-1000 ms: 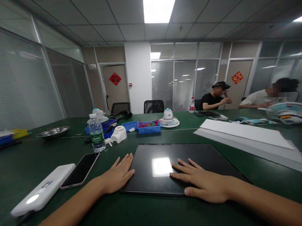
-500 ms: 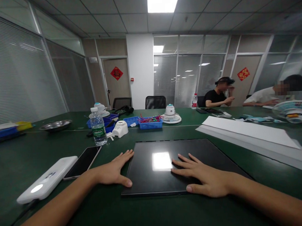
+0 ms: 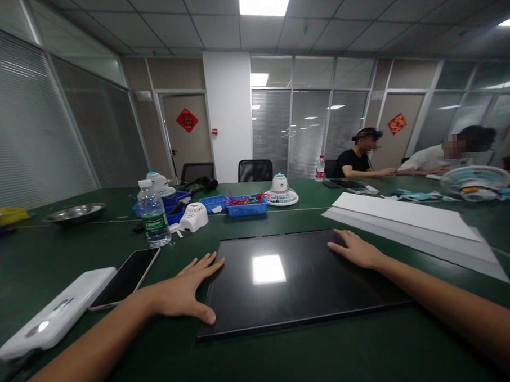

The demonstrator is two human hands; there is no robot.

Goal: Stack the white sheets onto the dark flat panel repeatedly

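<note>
A flat black display panel lies on the green table in front of me, a ceiling light mirrored in its glossy face. At its left edge rests my left hand, fingers spread and thumb touching the near left part. My right hand is at the far right corner, with the thumb stretched over the surface and the fingers reaching along the edge. Neither hand is closed around the panel. Left of my left hand lie a phone and a white power bank with a cable.
A water bottle stands behind the phone. Farther back are a white fan housing, a blue tray of coloured wires and a white fan part. White sheets lie on the right. Two people sit at the far right.
My right hand has slid from the panel's near middle to its far right corner. The panel appears turned slightly, and the view has swung a little to the right.
</note>
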